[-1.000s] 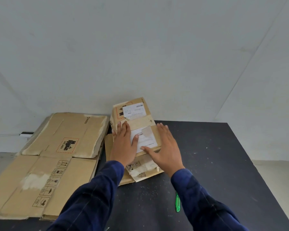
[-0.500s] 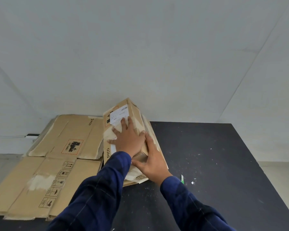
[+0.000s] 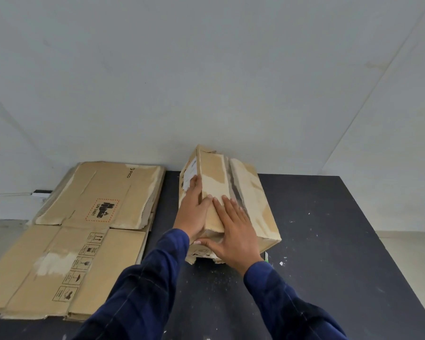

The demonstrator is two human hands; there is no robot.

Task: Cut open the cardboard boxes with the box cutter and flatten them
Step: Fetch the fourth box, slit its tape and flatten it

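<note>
A: Where is the cardboard box (image 3: 241,200) just now?

B: On the dark surface (image 3: 341,253), toward its far side, close to the wall (image 3: 206,82); it sits tilted, one long edge raised like a ridge; a dark gap runs along its top between two panels.

A: And the hands?

B: Both flat, clasping nothing; the left hand (image 3: 194,212) lies with straight fingers along the labelled left face, thumb up at the ridge; the right hand (image 3: 233,231) lies spread on the top panel, thumb stretched out across the near end.

A: What could go wrong from here?

B: I judge the box only half collapsed; uneven pressure from the two sides could make it spring back up, or skid toward the wall, since the surface looks smooth; any seam left taped would resist, so a panel might buckle instead of folding on its crease; whether every seam is cut I cannot tell.

A: And the box cutter (image 3: 266,256)?

B: Only a green sliver shows, on the surface just beside the right wrist; whether the blade is out I cannot tell; a sliding box or a sleeve could knock it off, and a blind reach could meet the blade.

A: The flattened boxes (image 3: 84,229)?

B: Stacked to the left, apart from the box; a careless toss could shift that pile.
</note>
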